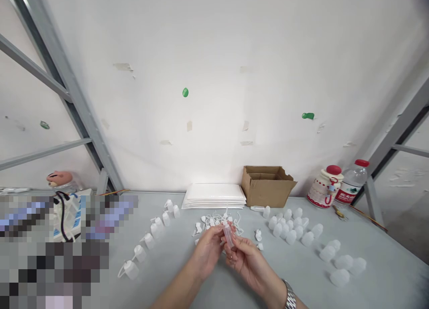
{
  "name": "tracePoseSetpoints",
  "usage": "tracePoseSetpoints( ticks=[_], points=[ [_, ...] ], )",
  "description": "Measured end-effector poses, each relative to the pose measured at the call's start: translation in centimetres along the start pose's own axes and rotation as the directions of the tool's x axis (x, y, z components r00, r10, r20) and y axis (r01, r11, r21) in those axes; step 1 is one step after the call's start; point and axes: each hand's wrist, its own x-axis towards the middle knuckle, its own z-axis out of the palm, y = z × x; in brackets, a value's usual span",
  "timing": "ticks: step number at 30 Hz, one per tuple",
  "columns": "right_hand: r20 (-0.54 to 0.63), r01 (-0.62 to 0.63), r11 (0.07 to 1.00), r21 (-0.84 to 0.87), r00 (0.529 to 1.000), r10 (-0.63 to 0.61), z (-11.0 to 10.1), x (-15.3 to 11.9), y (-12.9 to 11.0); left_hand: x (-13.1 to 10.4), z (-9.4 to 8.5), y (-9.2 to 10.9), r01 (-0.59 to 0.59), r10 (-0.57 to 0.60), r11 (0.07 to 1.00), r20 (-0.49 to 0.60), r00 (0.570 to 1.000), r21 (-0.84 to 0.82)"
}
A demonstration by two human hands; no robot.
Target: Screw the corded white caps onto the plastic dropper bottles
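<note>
A small translucent plastic bottle is held up, slightly tilted, between both hands at the middle of the table. My left hand is closed, its thumb and fingers at the bottle's white top. Lower down, the fingers of my right hand pinch the bottle's body. Just beyond the hands lies a loose pile of white caps with looped straps, partly hidden by my fingers. To the right of it rest a couple of single caps.
A slanting row of capped bottles stands on the left. Uncapped translucent bottles cluster on the right. White padded envelopes, a cardboard box, a flask and a water bottle line the wall. A person's blurred area is at left.
</note>
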Motion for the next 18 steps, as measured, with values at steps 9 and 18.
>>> tracePoseSetpoints(
  ticks=[9, 18],
  points=[
    [0.054, -0.136, 0.980, 0.147, 0.990, 0.129, -0.6, 0.1, 0.4, -0.2, 0.0, 0.0, 0.057, -0.057, 0.998, 0.013, 0.998, -0.024],
    [0.146, -0.163, 0.977, 0.139, 0.979, 0.142, 0.1, -0.3, 0.2, -0.9, 0.9, 0.5, 0.136, -0.135, 0.990, 0.032, 0.990, -0.024]
  ],
)
